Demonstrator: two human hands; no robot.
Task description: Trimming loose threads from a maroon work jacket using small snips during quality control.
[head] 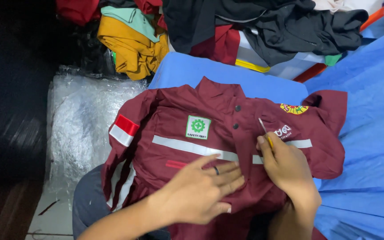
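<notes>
- The right hand has its grip pinched on a thin metal-tipped tool with a yellow handle, its point tilted up over the placket.
- The left hand, a dark ring on 1 finger, lies flat with fingers spread, pressing the cloth just beside the right hand.
- Both rest on a maroon work shirt of smooth woven fabric, front up, collar away, with a grey reflective stripe, 2 dark buttons and a green-and-white square patch.
- The shirt lies on blue cloth.
- Crinkled clear plastic sits left; a pile of clothes lies beyond.
</notes>
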